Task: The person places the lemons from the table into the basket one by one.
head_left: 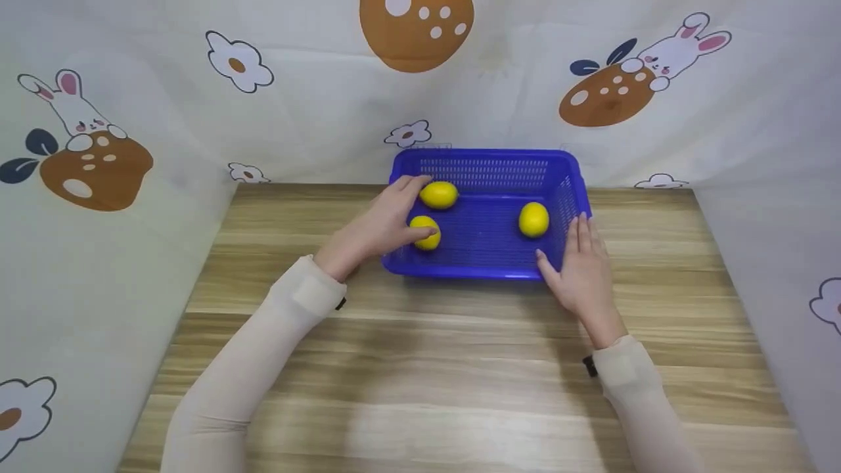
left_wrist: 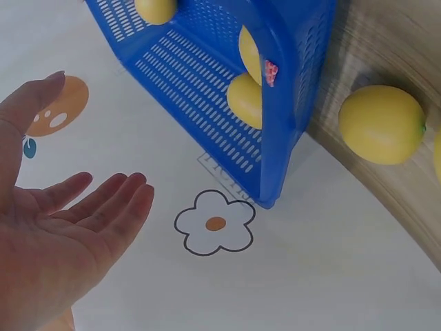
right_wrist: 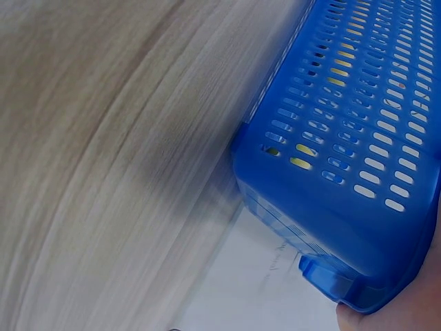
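Observation:
Three yellow lemons [head_left: 533, 219] lie in a blue plastic basket [head_left: 479, 272] in the head view, two at its left end and one toward the right. My left hand [head_left: 381, 220] reaches over the left rim, its fingers extended and its thumb above the front-left lemon [head_left: 420, 240]. Spread, relaxed fingers of the left hand [left_wrist: 76, 227] stand apart from the basket [left_wrist: 275, 138] in the left wrist view. Straight fingers of my right hand [head_left: 585, 272] rest along the right rim. In the right wrist view, part of that hand [right_wrist: 406, 303] touches the rim.
The basket stands on a wood-grain table [head_left: 460, 381], near the patterned cloth [head_left: 315, 118] behind it. Cloth also hangs at both sides. The left wrist view shows a lemon [left_wrist: 382, 125] on wood outside the basket, with part of another at the frame edge.

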